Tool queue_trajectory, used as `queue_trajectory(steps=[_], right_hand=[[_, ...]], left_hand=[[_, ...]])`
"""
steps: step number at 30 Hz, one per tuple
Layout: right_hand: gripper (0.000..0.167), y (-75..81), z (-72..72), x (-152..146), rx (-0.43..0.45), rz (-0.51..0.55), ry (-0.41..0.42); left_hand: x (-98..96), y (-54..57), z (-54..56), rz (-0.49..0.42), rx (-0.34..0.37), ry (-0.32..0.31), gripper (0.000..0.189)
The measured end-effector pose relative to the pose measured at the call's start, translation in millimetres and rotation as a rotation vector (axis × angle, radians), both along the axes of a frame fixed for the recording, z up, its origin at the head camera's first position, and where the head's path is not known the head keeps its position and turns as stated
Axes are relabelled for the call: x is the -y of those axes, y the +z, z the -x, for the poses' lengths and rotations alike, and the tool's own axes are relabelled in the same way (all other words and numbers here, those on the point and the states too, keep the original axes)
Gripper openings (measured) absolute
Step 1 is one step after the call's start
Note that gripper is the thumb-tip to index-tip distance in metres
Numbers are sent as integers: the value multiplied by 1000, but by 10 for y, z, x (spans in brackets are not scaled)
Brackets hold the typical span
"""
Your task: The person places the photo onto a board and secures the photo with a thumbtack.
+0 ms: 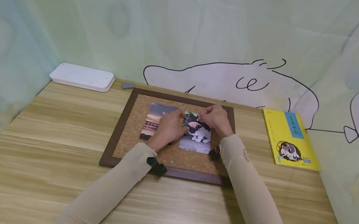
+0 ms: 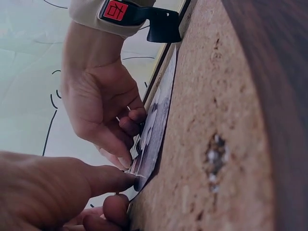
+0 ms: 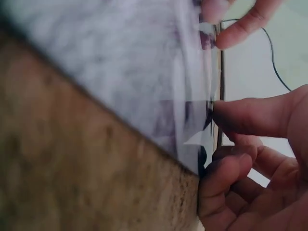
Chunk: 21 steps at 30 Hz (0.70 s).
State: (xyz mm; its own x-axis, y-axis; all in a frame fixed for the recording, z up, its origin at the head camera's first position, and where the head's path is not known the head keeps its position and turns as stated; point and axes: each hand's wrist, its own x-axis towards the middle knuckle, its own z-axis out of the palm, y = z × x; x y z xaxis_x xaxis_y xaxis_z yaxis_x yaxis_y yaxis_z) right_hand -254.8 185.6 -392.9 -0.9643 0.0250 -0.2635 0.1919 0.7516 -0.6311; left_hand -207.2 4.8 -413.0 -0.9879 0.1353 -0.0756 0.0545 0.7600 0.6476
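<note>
A cork board (image 1: 194, 164) lies on the table with two photos on it. My left hand (image 1: 169, 127) reaches over the sunset photo (image 1: 153, 118); its thumb and fingertips press the left side of the kitten photo (image 1: 194, 146). At that photo's upper right part, my right hand (image 1: 216, 119) pinches a small clear object, seemingly a pushpin (image 1: 198, 119), between thumb and finger. The left wrist view shows the left thumb (image 2: 113, 179) on the photo, close to the right fingertips (image 2: 126, 161). In the right wrist view, the right hand (image 3: 262, 159) is at the kitten photo's edge.
A dark brown frame (image 1: 117, 135) borders the cork. A white flat case (image 1: 82, 75) and a small grey block (image 1: 127, 85) stand at the back left. A yellow book (image 1: 290, 140) lies at the right. Printed cloth walls (image 1: 187, 30) enclose the table's back and sides.
</note>
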Motion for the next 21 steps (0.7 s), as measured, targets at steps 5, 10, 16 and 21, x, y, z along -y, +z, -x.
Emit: queue_trajectory(steps=[5, 10, 16, 21], right_hand=[[10, -9, -34, 23, -80, -101, 39], [10, 10, -65, -10, -77, -91, 32], [9, -15, -89, -72, -41, -17, 11], [11, -38, -93, -118, -13, 49, 15]], left_hand=[[-12, -6, -3, 8, 5, -3, 49], [-45, 0, -2, 1, -1, -16, 49], [-81, -3, -3, -17, -6, -29, 49], [-54, -15, -17, -41, -14, -54, 47]])
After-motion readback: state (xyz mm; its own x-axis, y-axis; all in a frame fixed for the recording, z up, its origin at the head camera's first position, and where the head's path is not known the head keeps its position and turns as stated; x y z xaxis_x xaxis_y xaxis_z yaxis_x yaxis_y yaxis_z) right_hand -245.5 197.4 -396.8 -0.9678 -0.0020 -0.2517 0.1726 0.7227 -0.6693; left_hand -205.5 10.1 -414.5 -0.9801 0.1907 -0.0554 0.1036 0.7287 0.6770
